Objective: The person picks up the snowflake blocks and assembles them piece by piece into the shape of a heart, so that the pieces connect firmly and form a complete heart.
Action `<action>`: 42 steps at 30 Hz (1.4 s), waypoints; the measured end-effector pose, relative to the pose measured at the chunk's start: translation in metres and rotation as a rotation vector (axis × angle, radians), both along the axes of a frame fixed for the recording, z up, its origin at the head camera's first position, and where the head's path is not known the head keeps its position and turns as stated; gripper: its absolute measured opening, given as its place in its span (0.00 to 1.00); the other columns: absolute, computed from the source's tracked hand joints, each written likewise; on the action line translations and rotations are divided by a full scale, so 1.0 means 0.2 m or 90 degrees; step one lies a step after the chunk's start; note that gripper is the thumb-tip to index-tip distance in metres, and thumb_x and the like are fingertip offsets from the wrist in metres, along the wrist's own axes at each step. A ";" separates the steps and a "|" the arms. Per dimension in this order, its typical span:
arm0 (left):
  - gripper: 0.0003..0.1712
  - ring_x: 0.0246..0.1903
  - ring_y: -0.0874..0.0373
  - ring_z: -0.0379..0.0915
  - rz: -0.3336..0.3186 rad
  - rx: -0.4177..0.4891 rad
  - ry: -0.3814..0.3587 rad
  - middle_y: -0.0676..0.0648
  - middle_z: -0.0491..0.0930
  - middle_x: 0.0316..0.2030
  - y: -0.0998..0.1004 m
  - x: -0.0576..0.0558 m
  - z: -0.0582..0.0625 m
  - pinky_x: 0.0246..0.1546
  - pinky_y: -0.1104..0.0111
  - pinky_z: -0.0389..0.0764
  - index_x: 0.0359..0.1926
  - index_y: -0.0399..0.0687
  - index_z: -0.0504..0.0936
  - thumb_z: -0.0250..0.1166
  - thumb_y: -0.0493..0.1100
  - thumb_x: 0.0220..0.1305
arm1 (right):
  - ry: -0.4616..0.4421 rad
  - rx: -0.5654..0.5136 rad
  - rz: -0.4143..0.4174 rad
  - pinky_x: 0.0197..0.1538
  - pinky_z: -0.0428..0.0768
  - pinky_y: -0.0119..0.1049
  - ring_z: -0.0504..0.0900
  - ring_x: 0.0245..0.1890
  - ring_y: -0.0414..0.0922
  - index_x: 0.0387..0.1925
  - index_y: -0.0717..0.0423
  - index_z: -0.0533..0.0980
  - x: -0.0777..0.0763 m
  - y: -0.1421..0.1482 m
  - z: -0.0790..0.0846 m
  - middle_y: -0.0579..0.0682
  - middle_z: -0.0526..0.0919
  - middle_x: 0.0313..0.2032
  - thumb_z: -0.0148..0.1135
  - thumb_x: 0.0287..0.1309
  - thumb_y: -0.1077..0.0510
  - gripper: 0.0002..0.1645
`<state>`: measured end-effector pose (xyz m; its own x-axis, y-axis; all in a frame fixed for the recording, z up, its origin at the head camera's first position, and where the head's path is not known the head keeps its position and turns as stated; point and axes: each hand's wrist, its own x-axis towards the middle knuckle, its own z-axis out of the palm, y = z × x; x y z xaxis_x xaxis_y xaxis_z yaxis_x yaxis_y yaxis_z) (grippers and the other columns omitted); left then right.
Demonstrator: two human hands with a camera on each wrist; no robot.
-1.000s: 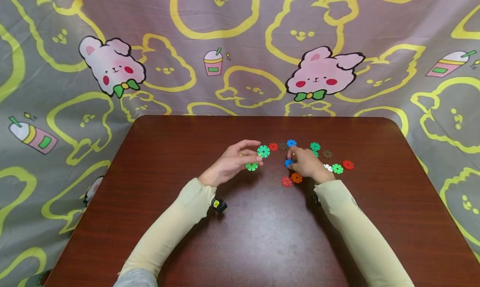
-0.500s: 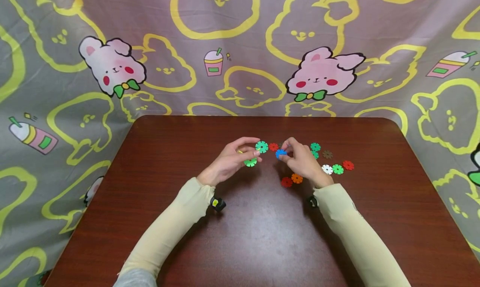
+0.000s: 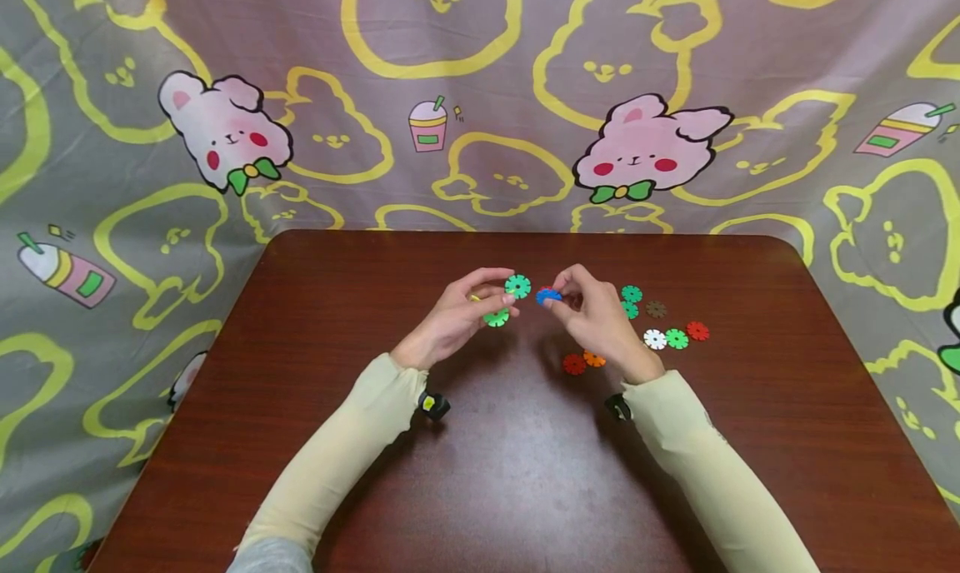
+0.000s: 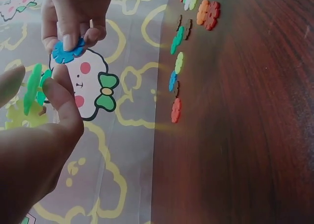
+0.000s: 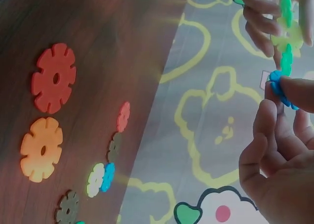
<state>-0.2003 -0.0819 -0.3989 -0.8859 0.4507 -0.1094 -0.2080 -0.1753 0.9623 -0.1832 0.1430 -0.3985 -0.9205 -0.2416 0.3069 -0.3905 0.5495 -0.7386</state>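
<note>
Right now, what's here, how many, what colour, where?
Table: one, reddish brown, below
Held discs: three, two green, one yellow, left grip
Pinched disc: one, blue, right grip
Front discs: two, red and orange, on table
Rightmost discs: three, white, green and red, on table
Middle discs: at least three, two green, otherwise brown, on table
Far discs: four, red, brown, blue, yellow-green, on table
Cloth: one, patterned grey, behind
Wrist devices: two, black, wrists
Sleeves: two, cream, arms
Left grip and right grip: two, bare, above table

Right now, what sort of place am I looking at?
Perhaps an indoor play corner: cartoon-printed cloth hangs behind and beside a brown table, and colourful notched discs lie on it.
</note>
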 end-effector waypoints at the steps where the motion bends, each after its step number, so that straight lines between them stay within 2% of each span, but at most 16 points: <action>1: 0.26 0.40 0.49 0.81 0.002 0.001 -0.001 0.35 0.78 0.49 0.00 0.00 0.00 0.41 0.68 0.81 0.63 0.42 0.70 0.60 0.32 0.65 | 0.004 -0.002 0.001 0.29 0.72 0.33 0.74 0.25 0.44 0.38 0.54 0.71 0.00 0.00 0.00 0.49 0.83 0.26 0.67 0.58 0.59 0.12; 4: 0.25 0.39 0.50 0.82 0.005 0.006 -0.002 0.30 0.75 0.53 0.00 0.00 0.00 0.42 0.69 0.81 0.62 0.45 0.71 0.61 0.31 0.64 | 0.015 -0.006 0.001 0.29 0.72 0.32 0.74 0.25 0.43 0.37 0.55 0.71 0.01 -0.01 0.01 0.49 0.83 0.26 0.67 0.57 0.60 0.12; 8: 0.25 0.38 0.52 0.82 0.004 0.003 0.005 0.31 0.76 0.51 0.01 0.00 0.01 0.43 0.67 0.81 0.62 0.44 0.72 0.61 0.31 0.64 | 0.031 -0.015 0.006 0.29 0.72 0.31 0.75 0.25 0.43 0.37 0.56 0.71 0.01 -0.03 0.01 0.49 0.83 0.26 0.69 0.56 0.60 0.13; 14: 0.25 0.42 0.45 0.80 0.005 -0.008 0.008 0.30 0.75 0.53 0.01 0.00 0.01 0.49 0.60 0.80 0.62 0.45 0.72 0.61 0.32 0.64 | 0.046 -0.023 0.012 0.28 0.72 0.30 0.74 0.24 0.42 0.36 0.56 0.72 0.01 -0.04 0.01 0.48 0.83 0.25 0.70 0.54 0.61 0.13; 23: 0.26 0.38 0.54 0.82 0.002 -0.005 -0.002 0.37 0.78 0.49 0.01 0.00 0.00 0.42 0.68 0.80 0.63 0.46 0.72 0.61 0.32 0.64 | 0.058 -0.033 0.008 0.30 0.74 0.30 0.76 0.25 0.41 0.35 0.57 0.72 0.02 -0.05 0.00 0.49 0.84 0.27 0.70 0.54 0.62 0.13; 28: 0.27 0.37 0.57 0.82 0.004 -0.018 0.008 0.35 0.77 0.51 0.01 0.01 0.00 0.38 0.70 0.80 0.64 0.46 0.72 0.62 0.34 0.64 | 0.087 -0.037 0.012 0.31 0.78 0.30 0.77 0.25 0.41 0.35 0.59 0.72 0.01 -0.06 -0.01 0.51 0.85 0.29 0.70 0.53 0.64 0.13; 34: 0.27 0.37 0.56 0.83 0.018 -0.048 0.030 0.36 0.79 0.48 0.02 0.01 0.01 0.35 0.71 0.79 0.64 0.45 0.73 0.64 0.35 0.64 | 0.112 -0.054 0.010 0.35 0.84 0.38 0.84 0.27 0.43 0.34 0.61 0.72 0.01 -0.07 -0.01 0.53 0.87 0.30 0.71 0.51 0.66 0.14; 42: 0.24 0.35 0.53 0.85 0.081 -0.090 0.110 0.49 0.84 0.37 0.03 0.00 0.00 0.33 0.73 0.81 0.60 0.47 0.77 0.65 0.36 0.62 | 0.118 -0.074 -0.012 0.38 0.85 0.41 0.87 0.32 0.46 0.36 0.61 0.75 0.02 -0.08 -0.01 0.55 0.87 0.33 0.71 0.52 0.65 0.12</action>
